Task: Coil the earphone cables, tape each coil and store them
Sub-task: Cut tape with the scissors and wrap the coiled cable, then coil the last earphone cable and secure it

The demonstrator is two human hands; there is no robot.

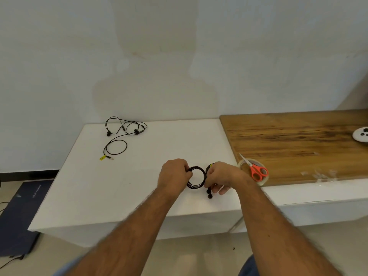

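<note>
A black earphone cable wound into a coil (196, 177) is held just above the white table (127, 188), near its front right. My left hand (174, 175) grips the coil's left side. My right hand (222, 179) pinches its right side, with the two earbuds (209, 194) hanging below the fingers and a yellow tag showing at the thumb. A second black earphone (123, 134) lies loose and uncoiled at the table's back left, its plug with a yellow tag (105, 157) pointing forward. A roll of clear tape (253, 172) sits to the right with orange-handled scissors (255, 170) lying across it.
A wooden board (298, 144) covers the lower white surface to the right; a white round object (361, 134) sits at its far right edge. A dark flat case (20, 218) and cables lie on the floor at left. A wall stands close behind the table.
</note>
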